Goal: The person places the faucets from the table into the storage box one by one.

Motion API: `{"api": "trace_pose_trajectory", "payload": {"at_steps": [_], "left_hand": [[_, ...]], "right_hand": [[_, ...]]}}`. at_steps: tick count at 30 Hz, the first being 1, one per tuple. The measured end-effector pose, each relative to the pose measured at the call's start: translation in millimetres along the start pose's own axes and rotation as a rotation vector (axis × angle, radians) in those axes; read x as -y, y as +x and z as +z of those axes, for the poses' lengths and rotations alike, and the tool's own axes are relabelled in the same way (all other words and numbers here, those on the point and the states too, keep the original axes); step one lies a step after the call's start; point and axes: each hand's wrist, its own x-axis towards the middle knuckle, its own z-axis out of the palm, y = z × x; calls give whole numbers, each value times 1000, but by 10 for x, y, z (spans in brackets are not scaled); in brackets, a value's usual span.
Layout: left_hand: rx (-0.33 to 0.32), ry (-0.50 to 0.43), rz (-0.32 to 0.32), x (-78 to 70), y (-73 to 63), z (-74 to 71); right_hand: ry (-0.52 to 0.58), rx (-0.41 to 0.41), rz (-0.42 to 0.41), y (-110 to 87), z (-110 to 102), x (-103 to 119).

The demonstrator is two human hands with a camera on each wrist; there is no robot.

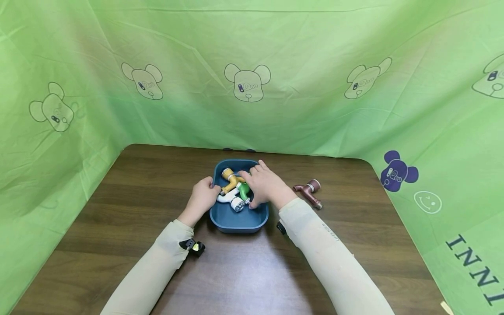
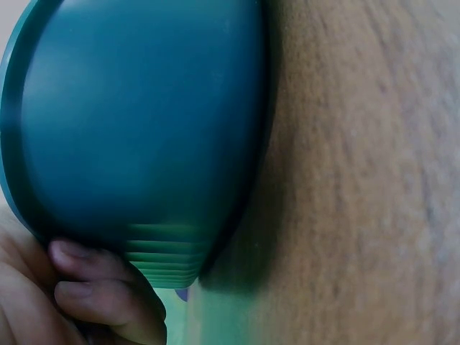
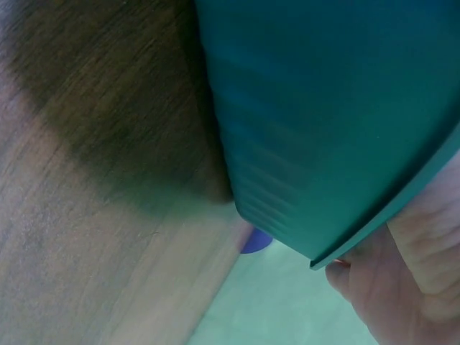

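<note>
A blue plastic basin (image 1: 239, 222) stands on the table, holding a yellow tap (image 1: 230, 183), a white tap (image 1: 236, 204) and a green tap (image 1: 244, 190). My left hand (image 1: 201, 197) grips the basin's left rim, thumb on top; in the left wrist view curled fingers (image 2: 108, 302) lie against its outer wall. My right hand (image 1: 264, 183) reaches over the right rim with fingers and thumb curved about the green tap, partly covering it. The right wrist view shows the basin's outer wall (image 3: 323, 129) and part of that hand (image 3: 402, 287), but not the tap.
A maroon tap (image 1: 309, 192) lies on the brown wooden table (image 1: 346, 245), right of the basin and beyond my right wrist. Green printed cloth (image 1: 299, 109) hangs behind and beside the table. A small black wrist camera (image 1: 193, 246) sits at my left cuff.
</note>
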Motion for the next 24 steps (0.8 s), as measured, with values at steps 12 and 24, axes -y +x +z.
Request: {"api": "trace_pose_trajectory", "payload": {"at_steps": [12, 24], "left_hand": [[10, -13, -13, -7, -8, -3], [17, -16, -21, -5, -14, -8]], "right_hand": [[11, 13, -9, 17, 3, -17], [22, 38, -7, 18, -23, -15]]}}
